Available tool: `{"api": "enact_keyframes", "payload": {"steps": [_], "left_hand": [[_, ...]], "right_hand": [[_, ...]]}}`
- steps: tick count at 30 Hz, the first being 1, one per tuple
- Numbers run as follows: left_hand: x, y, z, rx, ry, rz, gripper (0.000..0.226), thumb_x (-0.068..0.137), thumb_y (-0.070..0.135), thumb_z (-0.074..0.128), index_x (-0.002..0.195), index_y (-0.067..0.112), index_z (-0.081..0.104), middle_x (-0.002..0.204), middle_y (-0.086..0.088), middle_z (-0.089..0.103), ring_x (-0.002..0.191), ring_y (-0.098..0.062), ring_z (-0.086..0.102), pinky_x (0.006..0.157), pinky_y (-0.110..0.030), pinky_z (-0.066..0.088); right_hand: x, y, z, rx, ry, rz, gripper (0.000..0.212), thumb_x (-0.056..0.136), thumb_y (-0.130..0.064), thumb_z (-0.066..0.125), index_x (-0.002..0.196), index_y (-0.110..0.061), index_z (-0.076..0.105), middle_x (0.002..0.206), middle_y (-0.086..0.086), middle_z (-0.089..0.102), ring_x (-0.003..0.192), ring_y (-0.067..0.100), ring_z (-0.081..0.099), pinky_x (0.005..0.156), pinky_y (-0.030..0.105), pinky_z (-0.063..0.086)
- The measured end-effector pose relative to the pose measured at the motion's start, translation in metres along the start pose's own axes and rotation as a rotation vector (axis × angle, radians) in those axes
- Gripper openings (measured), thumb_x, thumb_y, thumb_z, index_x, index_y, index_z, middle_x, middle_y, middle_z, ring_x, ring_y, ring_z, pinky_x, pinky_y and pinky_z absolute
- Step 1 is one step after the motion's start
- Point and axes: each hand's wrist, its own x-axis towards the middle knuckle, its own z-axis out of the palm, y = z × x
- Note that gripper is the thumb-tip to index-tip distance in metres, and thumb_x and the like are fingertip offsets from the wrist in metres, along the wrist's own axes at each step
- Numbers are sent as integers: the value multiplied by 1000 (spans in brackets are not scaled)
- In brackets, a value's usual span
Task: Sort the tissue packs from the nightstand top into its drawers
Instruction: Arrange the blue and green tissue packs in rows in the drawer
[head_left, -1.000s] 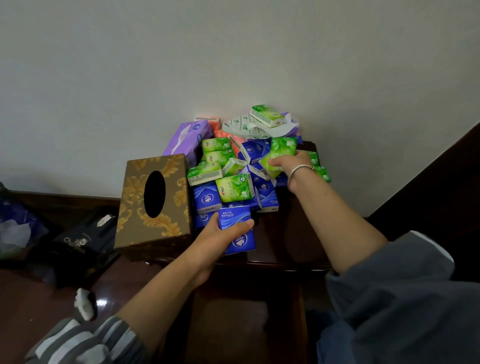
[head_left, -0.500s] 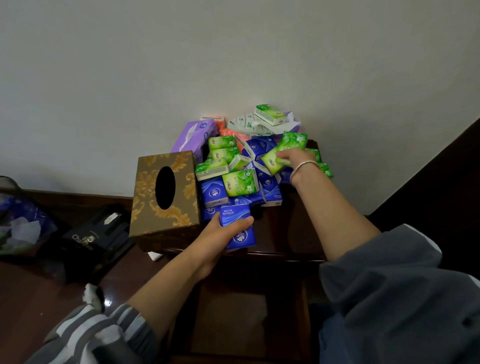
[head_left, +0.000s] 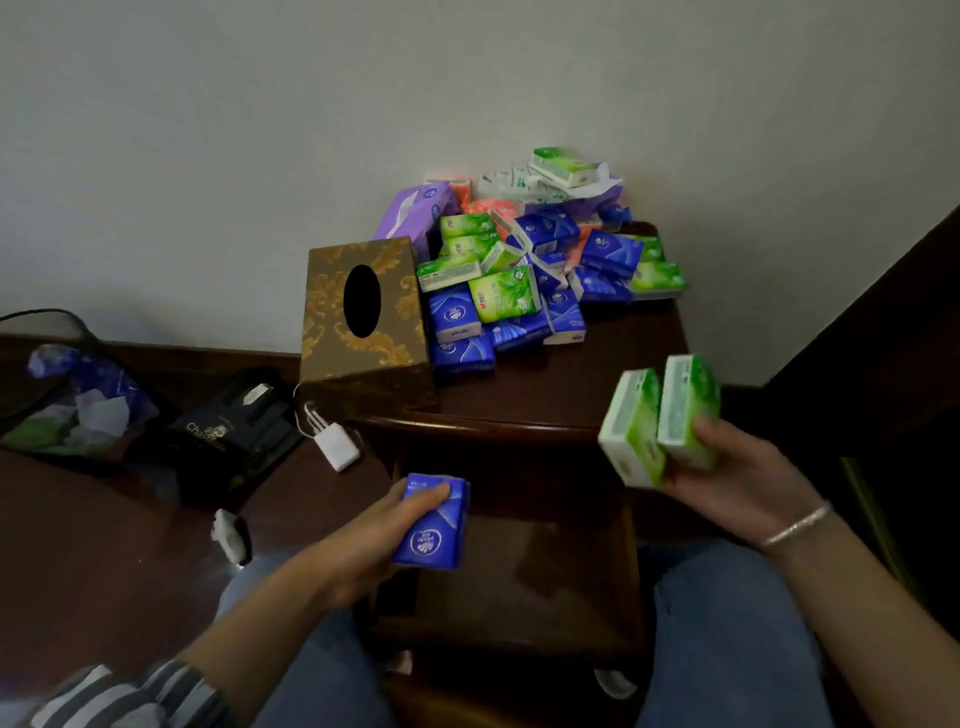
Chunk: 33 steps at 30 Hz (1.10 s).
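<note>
The left hand (head_left: 363, 540) is closed around one blue tissue pack (head_left: 431, 522), with the thumb lying across its top face. The right hand (head_left: 727, 467) is clamped on two green tissue packs (head_left: 657, 418), which stand side by side and touch each other, the fingers wrapped behind them.

Directly below the blue pack, and between the two hands, is an open drawer (head_left: 519, 561) of the nightstand (head_left: 545, 395). As far as I can see, its bottom is bare, so I judge that the sorting is only at its beginning. Beyond both hands, on the nightstand top, a large pile of tissue packs (head_left: 530, 270) remains: blue, green, some orange and a purple one at the back. Nearly all the work is left.

To the far left of the pile, touching it, stands a gold patterned tissue box (head_left: 363, 322). It is probably not part of the sorting.

Some things are not clear. The drawer is dark, and its front part is cut by the person's knees, so a pack lying there would be hidden. I cannot tell if other drawers exist below. The packs under the pile cannot be counted.
</note>
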Motion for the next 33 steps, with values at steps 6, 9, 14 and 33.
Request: {"api": "enact_keyframes", "payload": {"steps": [6, 9, 14, 33], "left_hand": [[56, -73, -23, 65, 322, -41, 56, 80, 26, 75, 123, 3, 49, 111, -20, 67, 93, -31, 68, 79, -43, 57], [95, -91, -19, 217, 296, -45, 58, 82, 26, 74, 127, 5, 44, 122, -18, 59, 102, -32, 64, 80, -40, 56], [132, -123, -22, 383, 164, -145, 65, 85, 22, 72, 135, 2, 37, 129, -23, 55, 105, -31, 62, 84, -42, 55], [145, -131, -38, 1998, -92, 83, 42, 97, 20, 43, 139, 16, 39, 141, -10, 46, 129, -29, 42, 109, -45, 27]], "right_hand": [[-10, 74, -31, -49, 191, 227, 32, 73, -5, 58, 104, -7, 68, 105, 15, 71, 94, 26, 70, 71, 40, 59], [-4, 93, -39, -104, 274, 244, 31, 71, -6, 61, 101, -10, 65, 95, 8, 73, 86, 19, 71, 74, 34, 55], [-4, 109, -52, -166, 332, 259, 37, 68, -6, 64, 105, -10, 64, 99, 9, 72, 90, 20, 69, 80, 33, 51], [29, 135, -58, -306, 394, 287, 45, 61, -7, 70, 105, -13, 64, 96, 6, 74, 93, 21, 67, 81, 34, 50]]}}
